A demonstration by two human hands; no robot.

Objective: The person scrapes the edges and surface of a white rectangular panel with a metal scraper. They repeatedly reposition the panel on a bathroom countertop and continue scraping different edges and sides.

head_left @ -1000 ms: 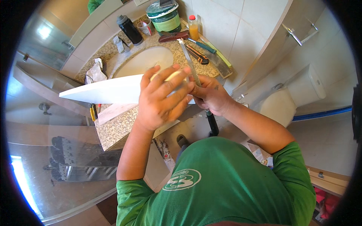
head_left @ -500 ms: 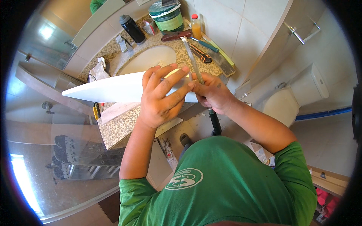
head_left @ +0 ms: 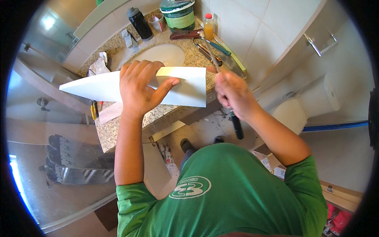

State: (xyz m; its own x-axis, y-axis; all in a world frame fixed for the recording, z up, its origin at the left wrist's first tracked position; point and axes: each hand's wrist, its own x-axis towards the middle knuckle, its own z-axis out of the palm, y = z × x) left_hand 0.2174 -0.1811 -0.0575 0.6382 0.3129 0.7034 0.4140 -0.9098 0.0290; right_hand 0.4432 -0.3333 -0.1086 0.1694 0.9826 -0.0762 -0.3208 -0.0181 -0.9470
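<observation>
My left hand [head_left: 140,87] grips a long white board [head_left: 187,89] over its upper edge, with the fingers behind and the thumb on the near face. A pale yellow strip [head_left: 173,71] shows along that edge. The board tapers to the left and sits over the front of the stone counter [head_left: 118,128]. Beside its right end, my right hand [head_left: 235,93] is closed around a file [head_left: 237,125] with a black handle and a long grey blade. The handle points down toward me, the blade up and away past the board's end. Motion blurs this hand a little.
On the counter are a sink basin [head_left: 167,53], a black bottle [head_left: 140,24], a green bucket [head_left: 177,16], an orange drink bottle [head_left: 208,27], a utility knife [head_left: 208,54] and a hammer [head_left: 185,34]. A toilet [head_left: 316,96] stands right; a glass screen [head_left: 47,118] is left.
My left hand has slid left along the board, uncovering its right end. My right hand has moved right and slightly down with the file, away from the left hand's fingers.
</observation>
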